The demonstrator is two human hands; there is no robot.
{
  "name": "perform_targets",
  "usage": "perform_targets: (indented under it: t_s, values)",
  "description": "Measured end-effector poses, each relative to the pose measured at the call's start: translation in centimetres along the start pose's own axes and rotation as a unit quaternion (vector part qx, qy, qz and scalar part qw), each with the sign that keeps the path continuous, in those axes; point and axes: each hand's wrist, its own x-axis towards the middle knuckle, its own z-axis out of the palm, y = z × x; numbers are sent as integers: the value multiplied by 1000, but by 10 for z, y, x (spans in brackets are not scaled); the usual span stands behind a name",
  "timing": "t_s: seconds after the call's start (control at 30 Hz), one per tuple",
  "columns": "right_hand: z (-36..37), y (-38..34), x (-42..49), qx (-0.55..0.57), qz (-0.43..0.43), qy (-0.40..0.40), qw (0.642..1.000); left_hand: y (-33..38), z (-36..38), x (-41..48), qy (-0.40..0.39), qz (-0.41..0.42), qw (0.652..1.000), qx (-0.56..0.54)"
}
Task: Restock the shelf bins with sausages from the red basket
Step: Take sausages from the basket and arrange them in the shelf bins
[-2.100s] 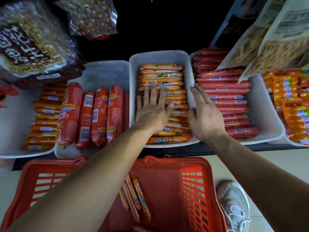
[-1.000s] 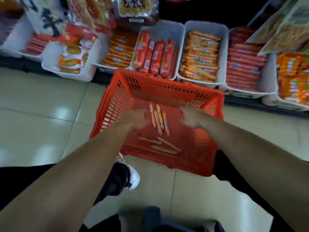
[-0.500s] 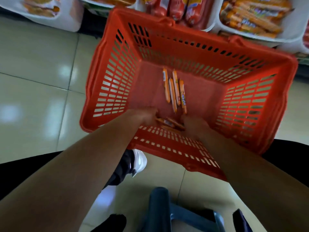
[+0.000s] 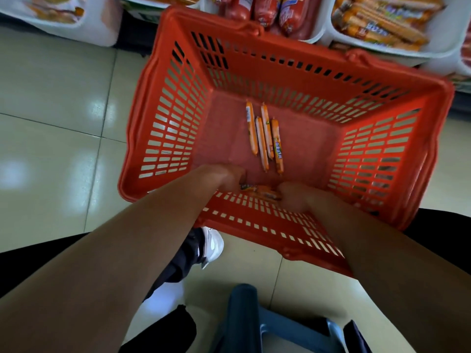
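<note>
Four sausages [image 4: 265, 136] in basket [image 4: 280, 59]; left hand [image 4: 219, 178], right hand [image 4: 297, 198] seemingly tight around sausage bundle [image 4: 260, 191].

The left hand [image 4: 224, 177] and right hand [image 4: 293, 197] have gone from the shelf bin [image 4: 382, 50] into the red basket [image 4: 280, 53], flanking loose sausages [image 4: 260, 191].

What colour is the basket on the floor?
The basket is red, seen best in the head view.

Four sausages [image 4: 265, 137] lie in the basket [image 4: 254, 72], shelf bins [image 4: 438, 53] behind it, a stool [image 4: 244, 314] before it.
</note>
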Motion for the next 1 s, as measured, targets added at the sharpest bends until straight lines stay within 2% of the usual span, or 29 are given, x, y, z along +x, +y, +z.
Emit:
perform_targets:
  t_s: [0.13,0.2,0.3,0.43,0.5,0.6,0.73,1.0]
  values:
    - [-19,11,-11,-1,11,-11,1000,6,6,4,27,29,999,-14]
    - [-28,16,-13,14,29,15,999,5,7,5,43,28,999,-14]
    - [-39,19,-9,93,58,115,987,-7,1,5,65,-16,997,-42]
    - [-52,10,8,243,102,266,927,-22,-11,6,185,-100,962,-177]
    - [-58,4,20,280,125,302,902,-20,-16,12,222,-126,944,-210]
    - [-62,-5,34,306,134,310,890,-9,-22,27,254,-149,927,-231]
    - [-62,-4,41,297,110,326,891,12,-31,46,274,-128,902,-309]
    - [-60,8,44,260,50,325,908,24,-39,59,309,-110,857,-398]
